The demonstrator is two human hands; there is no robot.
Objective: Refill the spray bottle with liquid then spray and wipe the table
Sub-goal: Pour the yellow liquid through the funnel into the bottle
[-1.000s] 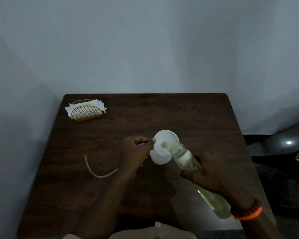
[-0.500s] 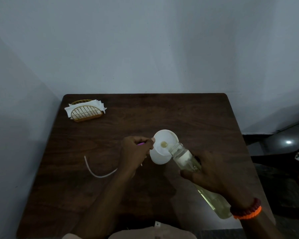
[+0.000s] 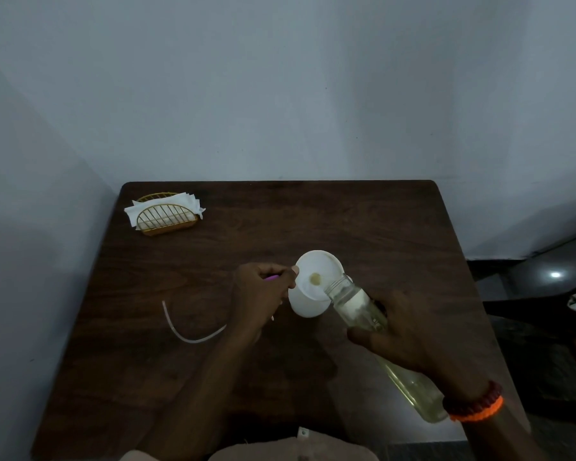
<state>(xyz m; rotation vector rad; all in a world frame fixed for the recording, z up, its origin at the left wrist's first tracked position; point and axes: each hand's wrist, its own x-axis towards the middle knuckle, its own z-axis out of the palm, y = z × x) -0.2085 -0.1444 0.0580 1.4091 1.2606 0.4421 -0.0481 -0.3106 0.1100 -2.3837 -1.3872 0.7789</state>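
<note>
A white funnel [image 3: 318, 274] stands on a white container [image 3: 308, 306] at the middle of the dark wooden table [image 3: 363, 224]; a spot of yellowish liquid lies at the funnel's throat. My left hand [image 3: 260, 294] curls round a pink spray head [image 3: 272, 277], and its thumb tip touches the funnel's left rim. A thin white tube [image 3: 183, 332] trails from under that hand across the table. My right hand [image 3: 409, 331] grips a clear glass bottle [image 3: 353, 302] of pale yellow liquid, tilted with its open mouth over the funnel's right rim.
A gold wire holder with white napkins [image 3: 165, 216] stands at the table's far left corner. Walls close off the left and far sides. Dark floor and a dark seat [image 3: 529, 314] lie beyond the right edge.
</note>
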